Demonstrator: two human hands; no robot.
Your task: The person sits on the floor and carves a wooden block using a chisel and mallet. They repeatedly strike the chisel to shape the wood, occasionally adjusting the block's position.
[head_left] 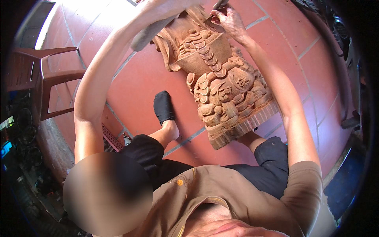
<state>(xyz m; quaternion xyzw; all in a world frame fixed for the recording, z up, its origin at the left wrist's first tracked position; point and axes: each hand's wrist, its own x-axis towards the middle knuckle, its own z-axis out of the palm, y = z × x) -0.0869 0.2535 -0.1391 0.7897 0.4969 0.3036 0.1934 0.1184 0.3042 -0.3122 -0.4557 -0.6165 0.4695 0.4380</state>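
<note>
A reddish-brown wood carving (221, 85), cut with layered relief of scales and rounded, face-like forms, lies between my legs and stretches away from me. At its far end my right hand (229, 23) pinches a chisel (220, 4) with a dark handle; the flat metal blade points down to the left at the wood. My left forearm (118, 43) arches over to the top edge, where the picture cuts off the hand and hides its fingers. Below that forearm shows a thick grey-brown rounded club-like piece (149, 35); whether my left hand holds it cannot be made out.
Red floor tiles (138, 87) with grey joints surround the carving. A brown plastic chair (59, 75) stands at the left. My foot in a black sock (163, 106) rests left of the carving. Dark clutter lines the far left and right rims.
</note>
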